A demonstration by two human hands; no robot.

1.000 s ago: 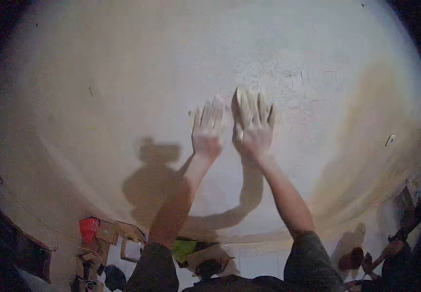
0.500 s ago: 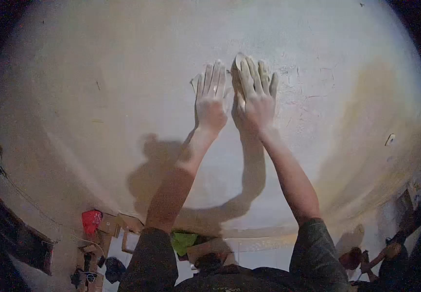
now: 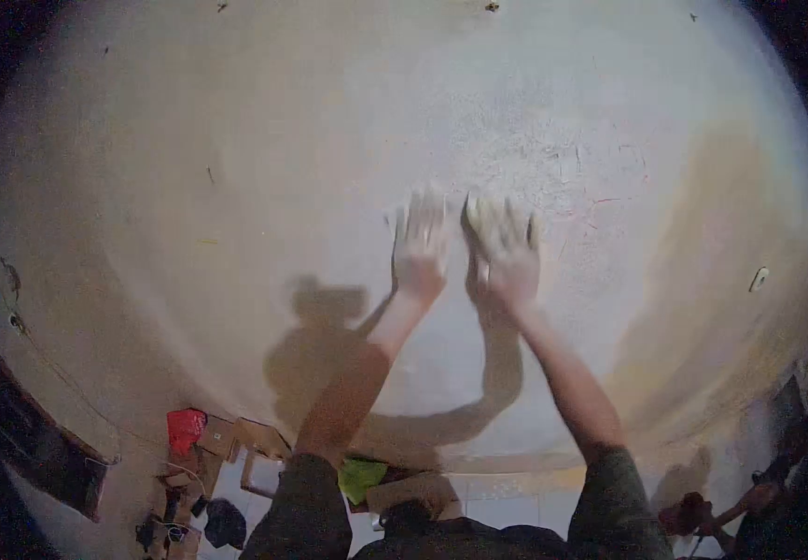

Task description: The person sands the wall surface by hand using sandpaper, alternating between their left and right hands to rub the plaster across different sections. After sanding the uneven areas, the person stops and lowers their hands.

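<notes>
Both hands reach up to a pale, scuffed wall [image 3: 553, 327], blurred by motion. My left hand [image 3: 421, 246] lies flat against it with fingers stretched out, and a thin pale edge shows beside its fingers. Just to the right, my right hand [image 3: 507, 252] is also flat, its fingers spread and dusted whitish. A pale flat piece seems to lie beneath its fingers; what it is cannot be made out. A gap separates the two hands. Rough, cracked marks cover the wall above and right of my right hand.
Arm and head shadows fall on the wall. Below at left are a red bag [image 3: 185, 430], cardboard boxes [image 3: 259, 436] and a dark bag [image 3: 225, 524]. A green item [image 3: 360, 479] lies at bottom centre. Another person's forearm [image 3: 747, 504] shows at lower right.
Both hands have moved down in the view, staying flat on the wall, and are now more blurred. The view has shifted a little, with wall marks and floor items slightly displaced.
</notes>
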